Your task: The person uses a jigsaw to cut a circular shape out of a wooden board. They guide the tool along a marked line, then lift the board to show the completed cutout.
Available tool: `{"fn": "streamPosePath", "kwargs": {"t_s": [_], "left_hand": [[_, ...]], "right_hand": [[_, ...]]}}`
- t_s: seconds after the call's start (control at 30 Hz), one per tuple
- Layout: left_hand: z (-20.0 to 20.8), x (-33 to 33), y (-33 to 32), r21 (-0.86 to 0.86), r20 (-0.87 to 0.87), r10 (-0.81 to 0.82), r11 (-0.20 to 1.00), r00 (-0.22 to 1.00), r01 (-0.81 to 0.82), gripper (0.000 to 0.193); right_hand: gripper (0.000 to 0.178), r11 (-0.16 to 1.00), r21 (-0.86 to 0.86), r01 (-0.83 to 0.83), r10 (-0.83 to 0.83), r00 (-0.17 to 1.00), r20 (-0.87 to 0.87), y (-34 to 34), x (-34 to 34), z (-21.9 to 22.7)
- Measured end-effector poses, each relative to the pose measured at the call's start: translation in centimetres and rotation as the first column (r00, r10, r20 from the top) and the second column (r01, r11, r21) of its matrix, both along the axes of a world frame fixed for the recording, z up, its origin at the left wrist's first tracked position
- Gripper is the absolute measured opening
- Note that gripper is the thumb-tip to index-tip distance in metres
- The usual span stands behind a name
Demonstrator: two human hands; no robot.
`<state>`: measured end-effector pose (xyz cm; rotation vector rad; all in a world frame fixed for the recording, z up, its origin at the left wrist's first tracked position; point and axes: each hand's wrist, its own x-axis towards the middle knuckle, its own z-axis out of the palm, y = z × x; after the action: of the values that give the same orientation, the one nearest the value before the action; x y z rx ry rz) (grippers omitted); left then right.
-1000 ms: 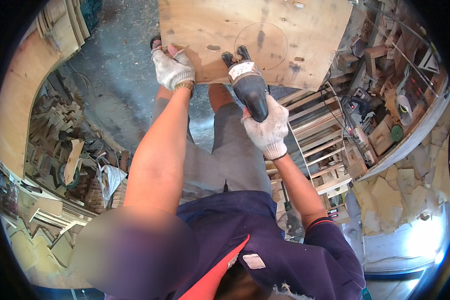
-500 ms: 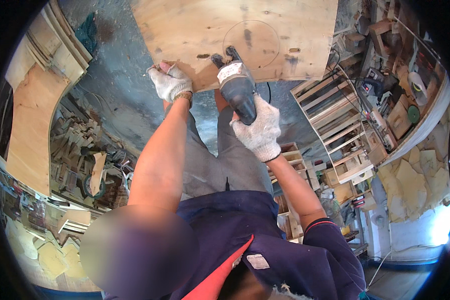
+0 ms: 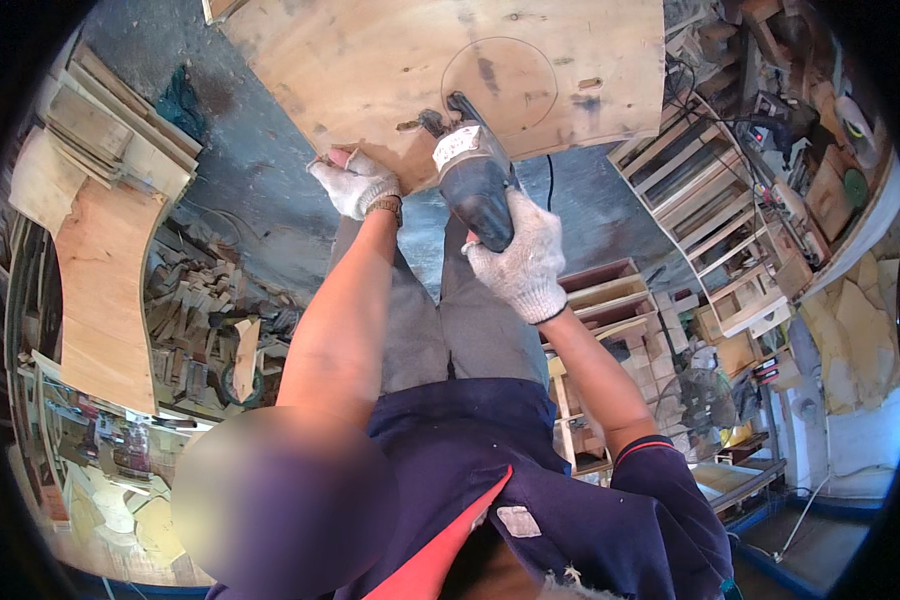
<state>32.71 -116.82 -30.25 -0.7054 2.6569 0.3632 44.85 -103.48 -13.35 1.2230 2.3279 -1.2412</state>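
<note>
A plywood board (image 3: 370,70) fills the top of the view, with a pencilled circle on its face and two small oval slots. My left hand (image 3: 354,184), in a pale knitted glove, is closed on the board's near left edge. My right hand (image 3: 522,255), gloved alike, wraps round the rear body of a dark corded jigsaw (image 3: 475,190) with a pale worn label. The jigsaw's front end rests on the board at the circle's lower left. Its blade cannot be made out.
Slatted wooden frames (image 3: 705,200) stand at the right, with tools and offcuts behind. Curved plywood sheets (image 3: 105,290) are stacked at the left beside a heap of wood scraps (image 3: 195,290). A fan (image 3: 700,400) is at lower right. The jigsaw's black cord (image 3: 550,180) hangs below the board.
The board has turned slightly counter-clockwise in view, its right end now higher. My left hand has shifted a little right and down with the edge. The jigsaw stays nearly in place; the surroundings have shifted.
</note>
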Motion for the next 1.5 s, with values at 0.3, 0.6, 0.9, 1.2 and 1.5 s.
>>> {"fn": "streamPosePath", "kwargs": {"t_s": [0.3,0.6,0.9,1.2,1.5], "left_hand": [[0.2,-0.7,-2.1,0.441,0.001,0.132,0.889,0.991,-0.119,0.054],[4.6,-21.3,11.7,0.204,-0.669,-0.607,0.406,0.429,0.891,0.085],[-3.3,-27.8,26.5,-0.076,-0.577,-0.809,-0.08,-0.109,0.994,0.05],[0.7,-25.1,26.1,-0.066,-0.614,-0.773,-0.152,-0.16,0.986,0.033],[1.2,-24.1,25.9,-0.144,-0.28,-0.893,-0.324,-0.353,0.935,0.079]], "right_hand": [[0.041,0.977,-0.086,0.196,-0.196,0.981,0.018,-0.5,-1.2,0.2],[0.047,0.951,-0.087,0.296,-0.296,0.955,0.017,-1.8,-2.2,0.2],[0.044,0.917,-0.072,0.393,-0.389,0.919,0.059,-2.8,-3.2,0.4],[0.037,0.821,-0.079,0.565,-0.566,0.824,0.013,-4.9,-4.6,0.0],[0.047,0.778,-0.081,0.623,-0.622,0.782,0.04,-5.8,-5.5,-0.1]]}}
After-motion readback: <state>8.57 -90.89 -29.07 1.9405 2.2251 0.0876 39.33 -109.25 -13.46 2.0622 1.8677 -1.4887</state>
